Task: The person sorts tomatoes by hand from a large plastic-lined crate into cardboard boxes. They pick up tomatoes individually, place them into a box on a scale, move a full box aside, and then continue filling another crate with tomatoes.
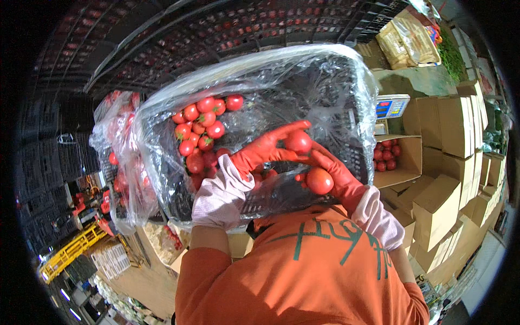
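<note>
Both my hands wear red rubber gloves with pale checked cuffs, over a black plastic crate (353, 118) lined with clear plastic film (260, 77). Between the spread thumb and fingers of my left hand (264, 150) is a ripe tomato (298, 142). The fingertips of my right hand (337, 170) come close to that fruit's lower side. A second tomato (319, 180) rests against the palm side of my right hand, its far side in view. A cluster of tomatoes (199, 126) with green calyxes lies at the crate's left end; more are partly hidden below my left wrist.
Left of the crate stands another film-covered crate of tomatoes (130, 174). Stacked black crates (243, 30) rise beyond. To the right are an open cardboard box (406, 174) holding tomatoes, a digital scale (392, 106) and stacked cartons (443, 122). A yellow basket (410, 40) sits farther off.
</note>
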`<state>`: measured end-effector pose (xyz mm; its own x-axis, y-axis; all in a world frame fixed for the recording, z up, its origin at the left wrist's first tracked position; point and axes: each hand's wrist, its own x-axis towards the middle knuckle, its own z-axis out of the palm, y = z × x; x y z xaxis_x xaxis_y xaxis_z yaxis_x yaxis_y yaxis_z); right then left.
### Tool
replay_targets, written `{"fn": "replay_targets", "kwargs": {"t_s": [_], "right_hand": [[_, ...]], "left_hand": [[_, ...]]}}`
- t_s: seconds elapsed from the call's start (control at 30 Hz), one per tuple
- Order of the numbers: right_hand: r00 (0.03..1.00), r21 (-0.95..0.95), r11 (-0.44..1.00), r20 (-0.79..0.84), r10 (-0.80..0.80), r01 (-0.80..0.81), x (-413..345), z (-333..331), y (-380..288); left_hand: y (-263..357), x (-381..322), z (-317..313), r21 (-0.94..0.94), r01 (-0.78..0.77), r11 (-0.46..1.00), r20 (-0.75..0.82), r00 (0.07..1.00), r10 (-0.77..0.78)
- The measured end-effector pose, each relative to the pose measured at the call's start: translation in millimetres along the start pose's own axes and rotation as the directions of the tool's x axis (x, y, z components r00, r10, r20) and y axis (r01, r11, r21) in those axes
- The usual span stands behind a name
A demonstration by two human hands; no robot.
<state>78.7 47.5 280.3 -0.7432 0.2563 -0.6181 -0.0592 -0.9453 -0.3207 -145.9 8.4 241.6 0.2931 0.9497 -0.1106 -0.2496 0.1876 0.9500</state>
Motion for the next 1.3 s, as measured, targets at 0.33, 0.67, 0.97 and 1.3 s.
{"fn": "replay_targets", "kwargs": {"t_s": [0.33, 0.67, 0.97, 1.3], "right_hand": [[0.985, 0.111, 0.983, 0.113, 0.133, -0.145, 10, -5, 2], [0.994, 0.197, 0.976, 0.078, 0.079, -0.093, -8, -11, 4], [0.985, 0.347, 0.938, 0.162, -0.059, -0.001, -19, -28, 17], [0.985, 0.415, 0.909, 0.164, -0.053, -0.02, -28, -29, 26]], "left_hand": [[-29, -70, -20, 0.642, 0.748, 0.17, -0.534, 0.595, -0.601], [-82, -52, -28, 0.982, 0.185, -0.022, -0.129, 0.588, -0.798], [-96, -80, -36, 0.407, 0.762, 0.503, -0.321, 0.635, -0.702], [-29, -73, -6, -0.481, 0.399, 0.781, -0.18, 0.827, -0.533]]}}
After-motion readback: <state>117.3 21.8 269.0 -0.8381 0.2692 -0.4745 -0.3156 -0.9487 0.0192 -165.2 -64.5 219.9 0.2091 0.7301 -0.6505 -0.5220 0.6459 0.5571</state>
